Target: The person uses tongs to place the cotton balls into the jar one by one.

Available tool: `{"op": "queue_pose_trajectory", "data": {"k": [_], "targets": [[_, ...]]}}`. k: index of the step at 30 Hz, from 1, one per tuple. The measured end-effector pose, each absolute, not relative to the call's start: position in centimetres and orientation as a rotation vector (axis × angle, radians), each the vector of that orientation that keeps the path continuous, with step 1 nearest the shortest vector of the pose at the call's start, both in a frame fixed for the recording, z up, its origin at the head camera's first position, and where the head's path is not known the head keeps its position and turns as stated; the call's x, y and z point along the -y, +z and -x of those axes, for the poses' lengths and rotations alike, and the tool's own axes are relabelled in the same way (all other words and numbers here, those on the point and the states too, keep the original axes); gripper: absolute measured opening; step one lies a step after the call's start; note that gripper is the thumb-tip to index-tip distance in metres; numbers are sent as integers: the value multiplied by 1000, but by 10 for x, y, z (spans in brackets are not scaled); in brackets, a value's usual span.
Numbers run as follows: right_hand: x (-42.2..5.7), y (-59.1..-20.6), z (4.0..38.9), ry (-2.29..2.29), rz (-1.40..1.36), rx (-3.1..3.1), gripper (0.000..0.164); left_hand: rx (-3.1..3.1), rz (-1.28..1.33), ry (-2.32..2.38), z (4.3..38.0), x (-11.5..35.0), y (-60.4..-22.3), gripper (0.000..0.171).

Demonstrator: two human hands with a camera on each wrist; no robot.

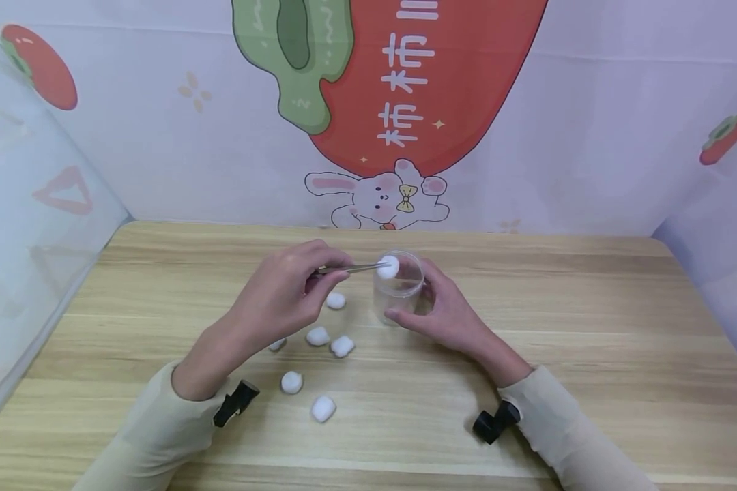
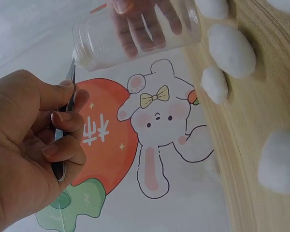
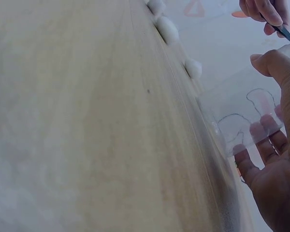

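Note:
My left hand [image 1: 282, 286] pinches a pair of metal tweezers [image 1: 357, 268] between thumb and fingers. At the tweezers' tips is a white cotton ball [image 1: 387, 267], over the mouth of a clear plastic jar [image 1: 399, 300]. My right hand [image 1: 448, 310] grips that jar from its right side, thumb in front and fingers behind. In the left wrist view the fingers show through the wall of the jar [image 2: 135, 36], and the tweezers [image 2: 70, 92] reach its rim. The right wrist view has the jar [image 3: 241, 106] upright within the right hand [image 3: 275, 164].
Several cotton balls lie loose on the wooden table [image 1: 589, 341], left of the jar: one ball [image 1: 336, 300] near it, another ball [image 1: 323, 409] closest to the front. A printed cloth [image 1: 559, 150] hangs behind the table. Each sleeve carries a small black camera [image 1: 496, 423].

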State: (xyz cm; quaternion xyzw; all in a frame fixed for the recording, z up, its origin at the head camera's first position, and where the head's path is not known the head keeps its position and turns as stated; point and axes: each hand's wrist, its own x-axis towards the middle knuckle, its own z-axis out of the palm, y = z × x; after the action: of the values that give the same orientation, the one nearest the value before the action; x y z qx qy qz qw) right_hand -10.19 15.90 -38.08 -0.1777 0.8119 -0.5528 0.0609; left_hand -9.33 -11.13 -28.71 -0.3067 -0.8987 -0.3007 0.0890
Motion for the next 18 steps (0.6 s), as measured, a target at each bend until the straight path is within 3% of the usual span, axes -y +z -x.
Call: {"op": "queue_pose_trajectory", "data": {"k": [18], "targets": [[-157, -382, 101, -1675, 548, -2471, 74, 2731, 868, -905, 84, 126, -293, 23]]}}
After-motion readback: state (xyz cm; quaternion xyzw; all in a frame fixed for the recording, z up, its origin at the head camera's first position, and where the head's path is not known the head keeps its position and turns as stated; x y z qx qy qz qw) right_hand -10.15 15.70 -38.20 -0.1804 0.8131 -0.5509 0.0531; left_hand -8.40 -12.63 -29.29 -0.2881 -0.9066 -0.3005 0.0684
